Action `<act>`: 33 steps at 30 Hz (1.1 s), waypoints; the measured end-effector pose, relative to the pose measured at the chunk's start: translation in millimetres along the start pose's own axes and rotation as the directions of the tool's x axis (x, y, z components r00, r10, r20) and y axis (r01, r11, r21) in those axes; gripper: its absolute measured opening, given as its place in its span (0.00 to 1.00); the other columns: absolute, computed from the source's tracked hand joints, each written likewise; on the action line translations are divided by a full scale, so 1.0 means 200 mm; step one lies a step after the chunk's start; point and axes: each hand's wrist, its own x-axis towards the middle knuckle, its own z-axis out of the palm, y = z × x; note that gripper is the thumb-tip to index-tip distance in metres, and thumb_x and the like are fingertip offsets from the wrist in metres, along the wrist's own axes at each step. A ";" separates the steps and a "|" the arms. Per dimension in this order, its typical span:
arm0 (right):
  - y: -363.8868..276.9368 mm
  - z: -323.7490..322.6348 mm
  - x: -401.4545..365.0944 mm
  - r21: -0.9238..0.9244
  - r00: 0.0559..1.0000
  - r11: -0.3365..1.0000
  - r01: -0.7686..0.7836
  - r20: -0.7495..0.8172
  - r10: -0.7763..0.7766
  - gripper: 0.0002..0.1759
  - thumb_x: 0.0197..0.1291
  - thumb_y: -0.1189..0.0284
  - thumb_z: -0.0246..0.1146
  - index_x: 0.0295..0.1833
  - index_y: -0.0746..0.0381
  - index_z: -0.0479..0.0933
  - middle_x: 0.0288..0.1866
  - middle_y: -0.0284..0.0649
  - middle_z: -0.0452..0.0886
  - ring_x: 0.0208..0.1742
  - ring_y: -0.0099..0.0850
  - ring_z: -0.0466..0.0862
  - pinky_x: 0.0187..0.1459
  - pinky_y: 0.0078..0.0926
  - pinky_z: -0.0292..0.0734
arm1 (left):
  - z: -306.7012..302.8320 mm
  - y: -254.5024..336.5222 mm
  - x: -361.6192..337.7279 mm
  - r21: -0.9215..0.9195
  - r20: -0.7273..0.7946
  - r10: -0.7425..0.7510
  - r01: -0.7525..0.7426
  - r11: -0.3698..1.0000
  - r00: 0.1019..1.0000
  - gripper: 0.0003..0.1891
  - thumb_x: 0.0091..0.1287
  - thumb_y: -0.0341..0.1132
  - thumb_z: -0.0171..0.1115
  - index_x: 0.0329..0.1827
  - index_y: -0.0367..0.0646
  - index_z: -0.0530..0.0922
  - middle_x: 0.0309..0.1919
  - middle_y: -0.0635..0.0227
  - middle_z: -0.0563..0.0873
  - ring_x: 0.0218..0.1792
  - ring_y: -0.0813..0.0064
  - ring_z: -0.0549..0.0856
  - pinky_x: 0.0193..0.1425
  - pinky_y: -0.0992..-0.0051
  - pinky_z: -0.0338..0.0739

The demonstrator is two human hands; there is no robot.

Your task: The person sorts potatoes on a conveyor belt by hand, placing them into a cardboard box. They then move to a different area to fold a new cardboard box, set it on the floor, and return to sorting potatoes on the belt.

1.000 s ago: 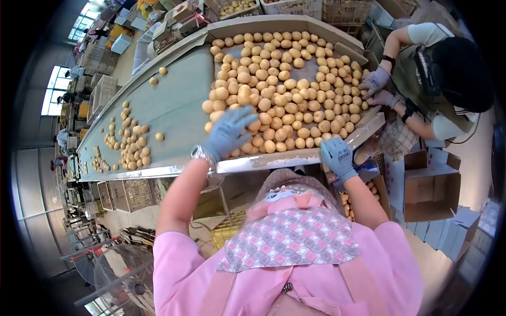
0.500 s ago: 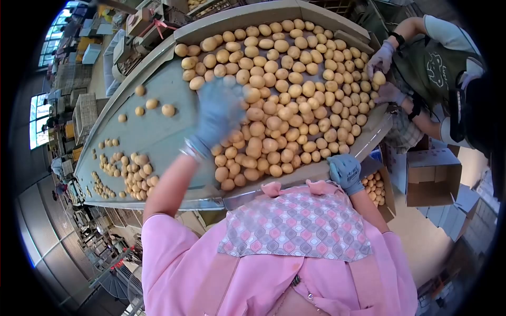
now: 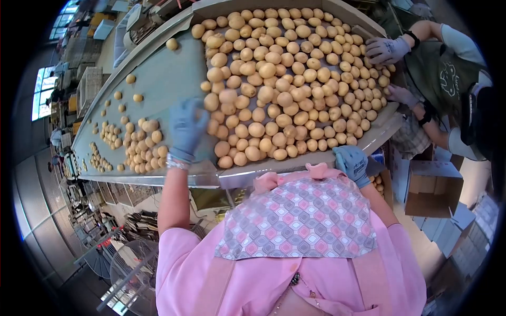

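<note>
My left hand, in a blue-grey glove, hovers over the green conveyor belt, just left of a broad layer of round yellow-brown potatoes. Its fingers are somewhat blurred but look loosely apart, with nothing visible in them. On the near rim of the sorting table rests my right hand, also gloved, with its fingers laid over the edge and holding no potato. More potatoes lie in a loose heap farther down the belt.
Across the right end of the table a co-worker's two gloved hands are at the potatoes. An open cardboard box stands at the lower right. A box of potatoes is partly hidden beside my right arm. A fan stands at the lower left.
My left hand has moved left and slightly down, off the potatoes to the bare belt. My right hand stays on the rim. The co-worker's upper hand now lies over the potatoes.
</note>
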 end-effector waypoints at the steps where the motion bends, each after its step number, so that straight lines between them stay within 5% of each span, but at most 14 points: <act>1: 0.01 0.00 0.01 -0.008 1.000 1.000 0.021 0.012 -0.021 0.08 0.63 0.70 0.68 0.46 0.58 0.86 0.42 0.39 0.88 0.41 0.39 0.86 0.42 0.38 0.81 | 0.02 -0.18 -0.04 0.119 -0.058 -0.111 0.117 0.986 0.992 0.17 0.61 0.40 0.69 0.53 0.47 0.84 0.54 0.61 0.84 0.59 0.52 0.79 0.70 0.47 0.67; 3: 0.04 0.02 0.00 0.011 0.999 1.000 0.021 0.041 -0.021 0.08 0.64 0.70 0.68 0.47 0.58 0.86 0.42 0.38 0.87 0.42 0.39 0.86 0.43 0.38 0.81 | -0.07 -0.40 -0.15 0.500 -0.116 -0.255 0.278 0.820 0.960 0.18 0.62 0.39 0.69 0.54 0.46 0.84 0.53 0.60 0.84 0.56 0.52 0.81 0.68 0.51 0.70; 7: 0.05 0.01 -0.01 0.020 0.998 0.998 0.051 0.046 -0.052 0.09 0.65 0.69 0.68 0.48 0.57 0.85 0.42 0.38 0.86 0.42 0.39 0.85 0.43 0.39 0.80 | -0.12 -0.21 -0.12 0.093 -0.455 -0.114 0.174 0.980 0.883 0.17 0.65 0.35 0.67 0.57 0.44 0.84 0.55 0.61 0.85 0.56 0.51 0.82 0.62 0.55 0.76; 10: 0.07 0.03 -0.01 0.020 0.996 0.997 0.070 0.049 -0.071 0.09 0.64 0.69 0.69 0.48 0.57 0.84 0.40 0.38 0.85 0.40 0.40 0.84 0.43 0.40 0.80 | 0.00 0.32 0.06 -0.256 -0.221 0.060 -0.117 0.960 0.973 0.17 0.65 0.34 0.67 0.57 0.48 0.84 0.52 0.62 0.85 0.51 0.54 0.84 0.60 0.57 0.77; 13: 0.09 0.03 -0.03 0.002 0.994 0.999 0.034 0.106 -0.034 0.08 0.64 0.68 0.69 0.47 0.57 0.84 0.39 0.38 0.85 0.39 0.41 0.83 0.42 0.41 0.80 | 0.30 0.58 0.19 0.191 0.000 0.161 -0.159 0.969 0.987 0.15 0.62 0.39 0.72 0.52 0.55 0.84 0.45 0.69 0.86 0.48 0.62 0.84 0.48 0.59 0.77; 18: -0.01 0.00 0.11 -0.237 0.993 0.971 0.038 0.120 -0.009 0.07 0.65 0.69 0.67 0.46 0.58 0.83 0.42 0.39 0.85 0.40 0.42 0.84 0.41 0.42 0.80 | 0.43 0.60 0.28 0.162 0.159 0.207 -0.232 0.959 0.965 0.15 0.60 0.40 0.74 0.47 0.53 0.80 0.42 0.67 0.84 0.44 0.63 0.85 0.45 0.60 0.76; 19: -0.01 -0.03 0.23 -0.030 0.796 0.912 -0.409 0.476 0.373 0.10 0.67 0.71 0.65 0.52 0.59 0.84 0.47 0.40 0.86 0.44 0.42 0.86 0.44 0.42 0.81 | 0.42 0.57 0.29 0.113 0.200 0.221 -0.246 0.963 0.955 0.15 0.61 0.40 0.74 0.48 0.53 0.79 0.43 0.66 0.84 0.45 0.64 0.85 0.44 0.61 0.77; 21: -0.17 0.01 0.39 0.370 0.984 0.913 -0.170 0.117 0.135 0.15 0.70 0.71 0.62 0.59 0.60 0.83 0.53 0.42 0.87 0.49 0.41 0.87 0.48 0.40 0.83 | 0.37 0.52 0.31 -0.089 0.149 0.155 -0.142 0.986 0.977 0.15 0.64 0.41 0.72 0.51 0.51 0.79 0.45 0.64 0.85 0.44 0.66 0.86 0.45 0.63 0.79; 22: -0.20 0.06 0.50 0.161 0.987 0.975 0.153 0.018 -0.157 0.19 0.70 0.69 0.60 0.64 0.61 0.82 0.55 0.43 0.87 0.54 0.41 0.87 0.53 0.39 0.82 | 0.32 0.50 0.30 -0.249 0.066 0.055 -0.037 0.968 0.996 0.16 0.67 0.42 0.70 0.54 0.49 0.79 0.45 0.63 0.85 0.44 0.67 0.87 0.46 0.64 0.80; 24: -0.38 0.11 0.67 0.169 0.988 0.975 0.144 0.033 -0.152 0.22 0.69 0.68 0.60 0.66 0.59 0.79 0.60 0.43 0.85 0.57 0.40 0.86 0.56 0.37 0.80 | 0.20 0.45 0.22 -0.560 -0.019 -0.185 0.142 0.816 0.983 0.18 0.73 0.45 0.67 0.59 0.46 0.80 0.46 0.62 0.86 0.43 0.68 0.88 0.49 0.66 0.82; 26: -0.40 0.32 0.76 -0.041 0.970 0.969 0.243 0.031 -0.242 0.25 0.68 0.67 0.61 0.70 0.57 0.77 0.62 0.41 0.84 0.55 0.38 0.85 0.55 0.37 0.80 | 0.07 0.40 0.15 -0.916 0.251 -0.456 0.362 0.172 0.854 0.19 0.80 0.47 0.59 0.63 0.42 0.78 0.46 0.63 0.86 0.44 0.73 0.88 0.49 0.73 0.84; 28: -0.46 0.46 0.84 -0.258 0.980 0.949 0.181 0.133 -0.151 0.26 0.68 0.67 0.61 0.71 0.56 0.75 0.60 0.39 0.84 0.50 0.36 0.85 0.50 0.35 0.80 | 0.05 0.30 0.02 -0.966 0.254 -0.494 0.247 -0.081 0.832 0.17 0.81 0.45 0.58 0.61 0.41 0.78 0.46 0.66 0.84 0.42 0.76 0.86 0.47 0.77 0.83; 30: -0.54 0.56 0.94 -0.431 0.976 0.894 0.122 0.214 -0.030 0.24 0.68 0.67 0.62 0.69 0.53 0.75 0.57 0.37 0.83 0.46 0.33 0.84 0.43 0.34 0.81 | 0.04 0.26 -0.09 -0.955 0.295 -0.516 0.248 -0.160 0.804 0.16 0.79 0.43 0.59 0.60 0.42 0.79 0.47 0.66 0.85 0.42 0.73 0.87 0.47 0.75 0.83; 33: -0.64 0.57 1.06 -0.572 0.904 0.811 0.124 0.403 0.145 0.17 0.69 0.65 0.62 0.62 0.53 0.78 0.48 0.36 0.81 0.43 0.34 0.84 0.34 0.31 0.80 | 0.03 0.27 -0.19 -0.937 0.279 -0.534 0.349 0.031 0.798 0.14 0.77 0.42 0.60 0.58 0.45 0.81 0.48 0.65 0.87 0.43 0.70 0.87 0.48 0.72 0.83</act>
